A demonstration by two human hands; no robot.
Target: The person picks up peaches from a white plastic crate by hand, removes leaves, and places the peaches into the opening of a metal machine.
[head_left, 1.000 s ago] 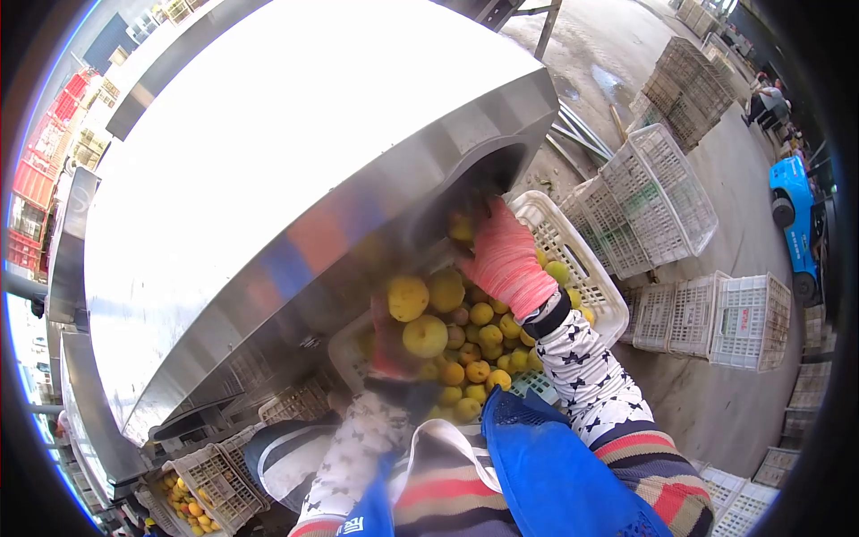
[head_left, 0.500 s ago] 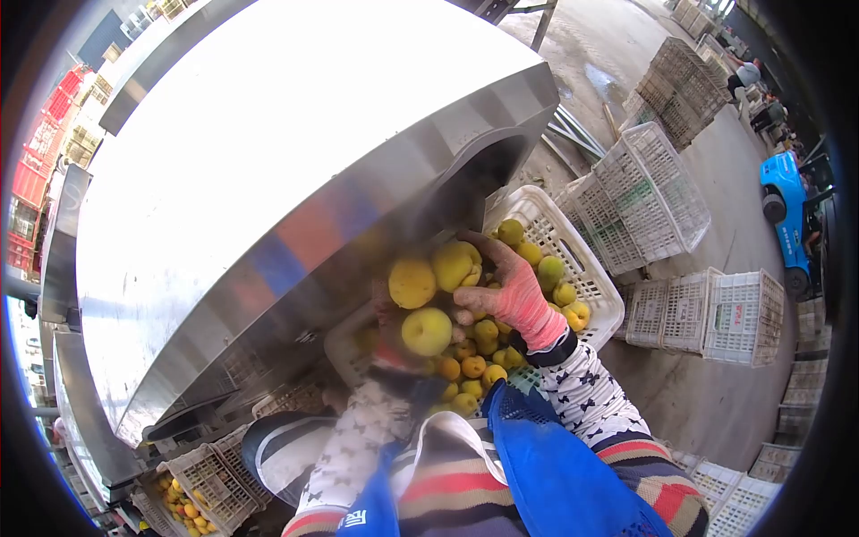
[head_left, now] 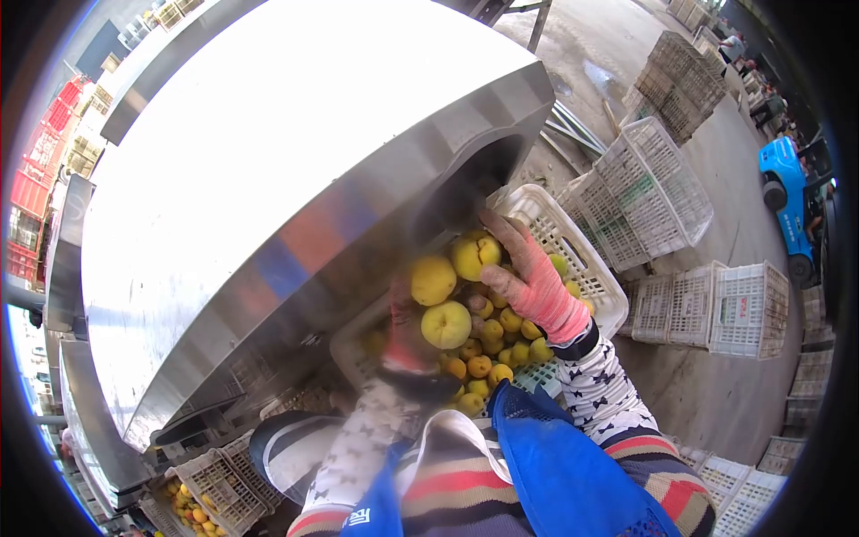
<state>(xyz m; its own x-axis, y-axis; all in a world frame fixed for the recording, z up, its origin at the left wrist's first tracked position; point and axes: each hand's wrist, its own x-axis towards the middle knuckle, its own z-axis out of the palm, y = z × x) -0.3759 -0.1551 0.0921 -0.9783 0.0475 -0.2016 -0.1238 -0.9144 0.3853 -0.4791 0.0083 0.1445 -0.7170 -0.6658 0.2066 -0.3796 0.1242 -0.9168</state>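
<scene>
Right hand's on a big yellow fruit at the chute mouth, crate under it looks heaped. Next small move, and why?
Probably draw the right hand back toward the body, easing the large yellow fruit it cups down onto the fruit pile. That fruit sits high at the steel chute opening, the white crate has room at its far end, and the left hand already steadies the near side.

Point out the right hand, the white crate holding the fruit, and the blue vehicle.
right hand [head_left: 537,285]: head view, back of the pink glove.
white crate [head_left: 573,246]: head view, far lattice wall.
blue vehicle [head_left: 787,192]: head view, its body.
</scene>
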